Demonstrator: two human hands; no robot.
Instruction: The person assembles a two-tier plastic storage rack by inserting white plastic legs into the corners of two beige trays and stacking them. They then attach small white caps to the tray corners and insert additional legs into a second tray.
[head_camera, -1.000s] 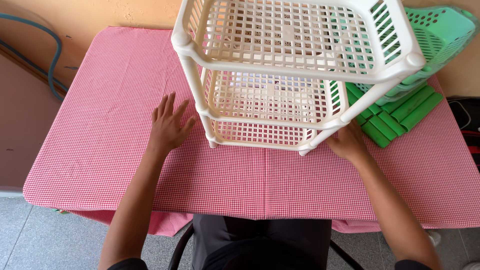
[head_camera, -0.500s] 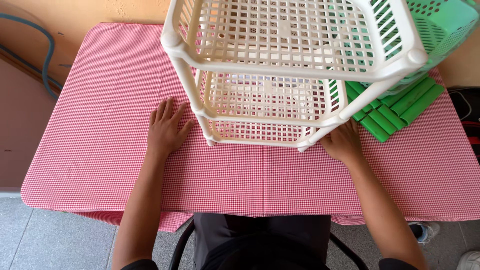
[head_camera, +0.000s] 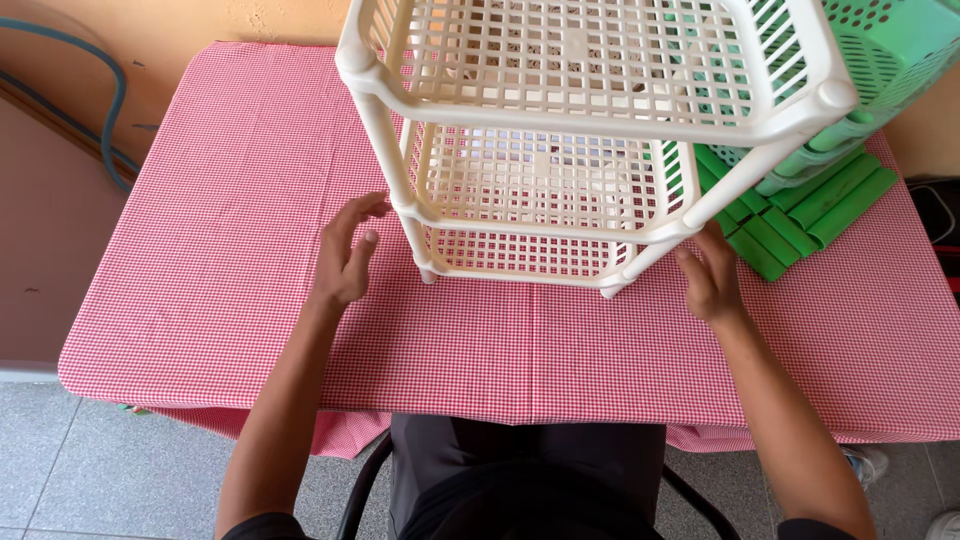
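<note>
The cream three-tier plastic lattice rack (head_camera: 560, 150) stands upright on the red-checked tabletop (head_camera: 200, 250), between both open, empty hands: left hand (head_camera: 345, 255) and right hand (head_camera: 712, 275) flank its lowest tier, about equally near.

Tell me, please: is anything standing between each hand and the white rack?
Nothing visible does. The left hand and right hand flank the white rack, with only bare red checked tablecloth between them.

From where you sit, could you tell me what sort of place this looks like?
Probably a home or small workshop corner, not a factory: a table with a red checked cloth against a plain orange wall, a cream plastic tiered rack, and a hose by grey floor tiles.
</note>
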